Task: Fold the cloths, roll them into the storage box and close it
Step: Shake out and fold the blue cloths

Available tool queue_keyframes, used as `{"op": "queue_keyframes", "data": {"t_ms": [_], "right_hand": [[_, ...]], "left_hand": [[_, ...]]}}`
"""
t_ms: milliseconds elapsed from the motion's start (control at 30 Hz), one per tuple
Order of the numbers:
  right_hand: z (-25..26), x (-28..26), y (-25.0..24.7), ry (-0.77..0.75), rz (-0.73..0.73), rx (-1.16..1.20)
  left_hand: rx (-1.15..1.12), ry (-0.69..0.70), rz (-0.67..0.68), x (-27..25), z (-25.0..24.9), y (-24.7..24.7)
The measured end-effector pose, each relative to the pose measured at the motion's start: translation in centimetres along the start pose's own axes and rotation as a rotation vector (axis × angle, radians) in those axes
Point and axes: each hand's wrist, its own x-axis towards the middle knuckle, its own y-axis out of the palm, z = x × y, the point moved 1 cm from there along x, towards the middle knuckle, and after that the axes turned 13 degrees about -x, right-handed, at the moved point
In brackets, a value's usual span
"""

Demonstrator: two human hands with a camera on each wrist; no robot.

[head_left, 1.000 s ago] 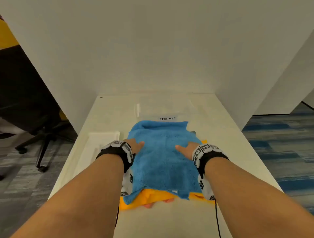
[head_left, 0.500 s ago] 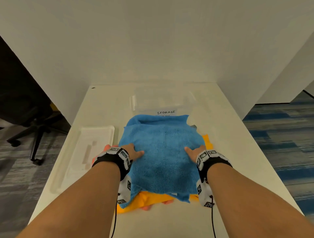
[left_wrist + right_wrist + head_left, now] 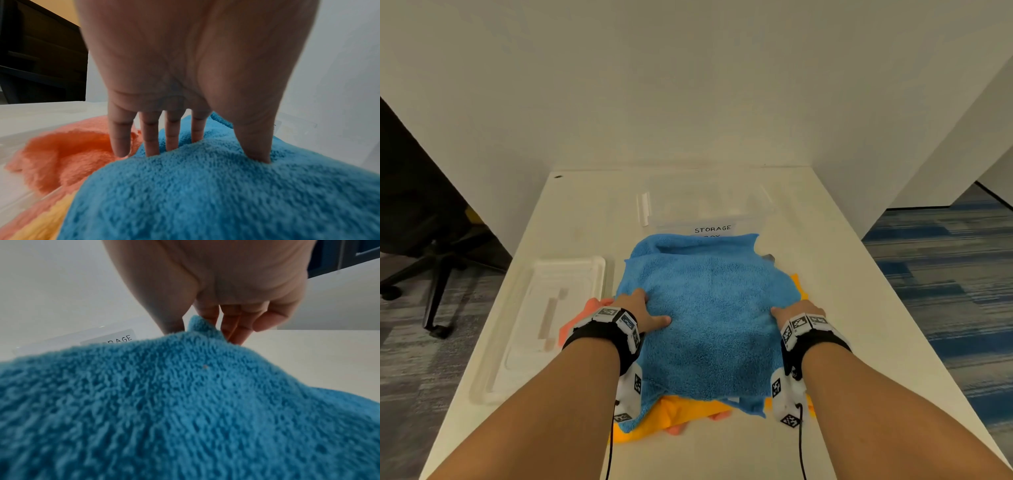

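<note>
At the far left of the head view a black office chair (image 3: 417, 219) stands on the carpet beside the white counter (image 3: 842, 274). On the counter's left part lies the clear lid (image 3: 544, 329) of the box, flat and apart from the box itself. Just right of it a peach cloth (image 3: 578, 317) pokes out from under the pile, and its crumpled edge fills the lower left of the left wrist view.

The left hand (image 3: 641, 313) sits on the left edge of the blue cloth (image 3: 709, 308). In the left wrist view its fingers (image 3: 151, 136) are straight and slightly spread, their tips sunk behind a raised fold of blue pile, with the thumb pressed into the cloth to the right; whether they close under the fold cannot be told.

The blue cloth lies on top of the pile in the middle of the frame, spread wide and rumpled. A yellow cloth (image 3: 688, 413) shows under it along the lower edge and at the right side. Above the pile, in the upper middle of the counter, stands the clear storage box (image 3: 709, 209), open, its label partly covered by the blue cloth's far edge.

The right hand (image 3: 799, 310) is at the cloth's right edge. In the right wrist view its thumb and fingers (image 3: 207, 313) pinch a small peak of blue cloth between them.
</note>
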Motion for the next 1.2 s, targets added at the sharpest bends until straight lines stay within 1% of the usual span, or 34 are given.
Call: {"op": "queue_keyframes", "data": {"t_ms": [100, 367, 433, 500, 600, 700, 800, 900, 967, 1067, 1133, 1200], "right_hand": [[0.1, -0.9, -0.4, 0.09, -0.107, 0.104], [0.1, -3.4, -2.1, 0.018, -0.319, 0.17], [0.3, -3.8, -2.4, -0.036, -0.344, 0.186], [0.4, -4.3, -2.9, -0.129, -0.361, 0.262], [0.7, -5.4, -4.4, -0.316, -0.379, 0.43], [0.9, -6.2, -6.9, -0.484, -0.403, 0.481], [1.4, -7.2, -9.9, -0.656, -0.383, 0.483], [1.8, -8.6, -12.5, -0.818, -0.352, 0.397], [2.1, -9.6, -14.1, -0.913, -0.33, 0.318], [2.1, -11.0, -16.2, -1.017, -0.303, 0.255], [1.9, -11.8, -17.3, -1.049, -0.316, 0.2], [1.7, -12.4, -18.1, -1.056, -0.34, 0.157]], "left_hand": [[0.002, 0.014, -0.007, -0.1, 0.2, 0.0], [0.013, 0.057, -0.018, -0.7, 0.0, 0.0], [0.029, 0.066, -0.054, -0.9, -0.1, 0.1], [0.026, 0.069, -0.112, -1.0, -0.1, 0.2], [-0.116, 0.108, -0.181, -1.0, -0.6, 0.3], [-0.298, 0.217, -0.278, -1.3, -2.3, -0.5], [-0.434, 0.361, -0.35, -2.4, -4.6, -1.9], [-0.537, 0.493, -0.375, -3.5, -7.0, -3.8], [-0.579, 0.577, -0.37, -4.3, -8.3, -5.3], [-0.609, 0.745, -0.327, -6.6, -10.0, -7.3], [-0.617, 0.827, -0.287, -8.2, -11.0, -8.3], [-0.61, 0.862, -0.273, -9.8, -11.9, -9.1]]}}
